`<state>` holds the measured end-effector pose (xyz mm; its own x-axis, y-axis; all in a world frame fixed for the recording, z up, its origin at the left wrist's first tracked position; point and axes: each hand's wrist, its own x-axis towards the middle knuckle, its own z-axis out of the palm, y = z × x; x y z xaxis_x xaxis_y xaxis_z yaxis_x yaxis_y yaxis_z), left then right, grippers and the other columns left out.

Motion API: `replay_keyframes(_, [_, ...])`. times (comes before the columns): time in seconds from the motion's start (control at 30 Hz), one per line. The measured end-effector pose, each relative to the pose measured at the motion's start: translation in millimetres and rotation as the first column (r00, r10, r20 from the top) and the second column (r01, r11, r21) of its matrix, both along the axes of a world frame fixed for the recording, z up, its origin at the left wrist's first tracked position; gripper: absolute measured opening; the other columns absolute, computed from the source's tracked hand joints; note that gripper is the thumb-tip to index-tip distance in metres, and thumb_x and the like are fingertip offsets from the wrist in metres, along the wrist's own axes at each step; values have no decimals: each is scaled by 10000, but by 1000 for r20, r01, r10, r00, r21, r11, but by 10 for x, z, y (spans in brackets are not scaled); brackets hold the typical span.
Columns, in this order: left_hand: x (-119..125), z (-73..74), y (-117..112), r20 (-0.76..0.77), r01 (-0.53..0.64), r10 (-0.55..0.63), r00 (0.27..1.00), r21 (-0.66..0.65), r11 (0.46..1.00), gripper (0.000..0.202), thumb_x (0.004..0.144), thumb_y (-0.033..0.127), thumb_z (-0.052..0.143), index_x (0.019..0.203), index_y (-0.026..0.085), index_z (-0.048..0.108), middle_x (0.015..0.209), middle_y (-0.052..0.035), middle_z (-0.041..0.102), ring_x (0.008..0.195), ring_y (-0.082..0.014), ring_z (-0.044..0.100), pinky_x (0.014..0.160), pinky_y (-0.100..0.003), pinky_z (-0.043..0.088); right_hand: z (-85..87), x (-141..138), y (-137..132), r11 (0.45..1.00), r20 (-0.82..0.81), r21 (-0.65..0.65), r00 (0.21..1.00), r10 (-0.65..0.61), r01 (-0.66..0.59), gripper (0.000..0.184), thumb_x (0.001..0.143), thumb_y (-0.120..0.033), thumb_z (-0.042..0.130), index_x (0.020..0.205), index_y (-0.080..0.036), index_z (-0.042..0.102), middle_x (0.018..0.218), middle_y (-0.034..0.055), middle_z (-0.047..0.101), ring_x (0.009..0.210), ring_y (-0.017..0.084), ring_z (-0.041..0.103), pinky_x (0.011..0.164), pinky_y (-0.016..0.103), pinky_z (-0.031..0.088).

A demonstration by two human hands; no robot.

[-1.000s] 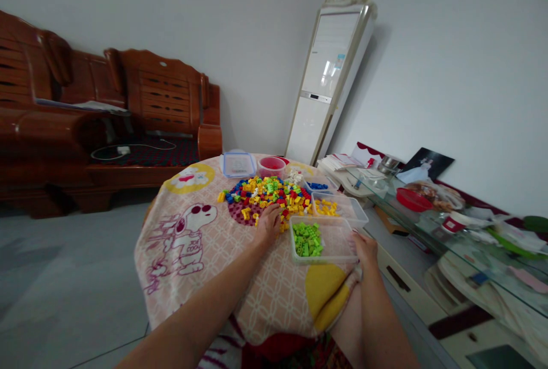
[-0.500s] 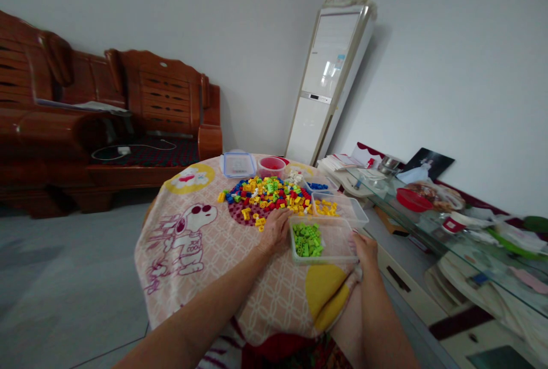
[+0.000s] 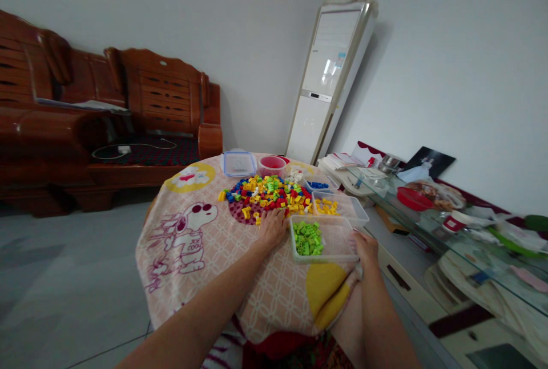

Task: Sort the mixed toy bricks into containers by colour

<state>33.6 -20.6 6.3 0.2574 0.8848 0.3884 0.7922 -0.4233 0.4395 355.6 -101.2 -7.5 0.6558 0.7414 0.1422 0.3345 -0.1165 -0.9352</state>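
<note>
Picking, apparently: left hand (image 3: 274, 228) at near edge of brick pile (image 3: 270, 191); its grasp is hidden.
Right hand (image 3: 366, 247): gripping nearest clear box (image 3: 336, 238).
Next move: likely calls for singling out one colour.

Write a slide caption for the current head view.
Left hand at the near edge of a multicoloured brick pile; right hand at the end of a clear box holding green bricks.

Left hand (image 3: 274, 228) shifted back left, nearer loose yellow bricks (image 3: 246, 213).

Living room with wooden sofa (image 3: 156, 92)
</note>
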Motion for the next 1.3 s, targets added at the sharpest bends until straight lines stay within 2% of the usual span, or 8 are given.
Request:
replay_keyframes(0.27, [6,-133,92,95,-36,31,995,44,998,379,967,335,425,1242,160,618,1271,-139,641,1193,-270,560,1101,-478,342,-10,12,7,1000,15,2,1000,5,-5,391,613,-535,620,687,-170,742,625,71,717,596,254,682,539,317,535])
replay_keyframes(0.47, [-21,-238,130,237,2,-51,970,201,980,363,944,287,458,1239,165,632,1266,-137,639,1184,-272,566,1057,-478,422,6,-9,-2,1000,4,0,1000,6,-6,386,610,-528,627,691,-169,743,613,64,712,592,251,683,527,308,535])
replay_keyframes(0.67, [-51,-101,-34,232,233,-315,920,323,917,410,995,330,372,1288,182,618,1261,-125,638,1188,-237,558,1083,-451,415,13,-24,-6,1000,-5,-11,1000,3,-3,393,623,-516,622,711,-155,750,626,75,715,599,249,681,526,313,537])
replay_keyframes(0.93, [-46,25,-258,145,486,-548,824,319,814,406,1001,331,357,1271,191,626,1292,-119,625,1250,-228,528,1134,-462,371,-28,24,20,1000,17,-29,1000,13,-13,415,635,-538,601,700,-155,746,618,72,709,622,244,684,568,310,542])
replay_keyframes(1.03, [-19,-17,-212,237,390,-465,853,303,870,393,1005,314,343,1214,179,647,1263,-124,630,1212,-214,547,1106,-425,415,-31,25,20,1000,16,-27,1000,13,-13,416,633,-545,600,700,-161,745,615,69,709,619,240,681,564,305,541])
replay_keyframes(1.13, [7,-77,-60,308,202,-276,911,250,947,380,995,286,359,1244,168,620,1259,-131,624,1207,-218,546,1084,-411,443,-11,-5,6,1000,8,-17,1000,11,-10,403,629,-541,599,689,-167,737,605,64,705,597,236,674,544,300,535])
replay_keyframes(1.2, [19,-90,69,274,115,-167,947,194,974,371,977,259,391,1269,169,602,1275,-130,616,1218,-230,542,1081,-418,445,10,-30,-4,1000,6,-10,1000,9,-9,397,627,-536,597,678,-166,732,600,63,702,580,233,667,533,300,532])
replay_keyframes(1.3, [39,-41,235,117,114,-124,985,87,990,341,949,196,421,1217,163,629,1246,-126,632,1177,-229,573,1051,-389,460,36,-52,-13,1000,6,-10,1000,9,-9,383,624,-527,592,658,-170,726,599,65,703,570,231,664,527,302,530])
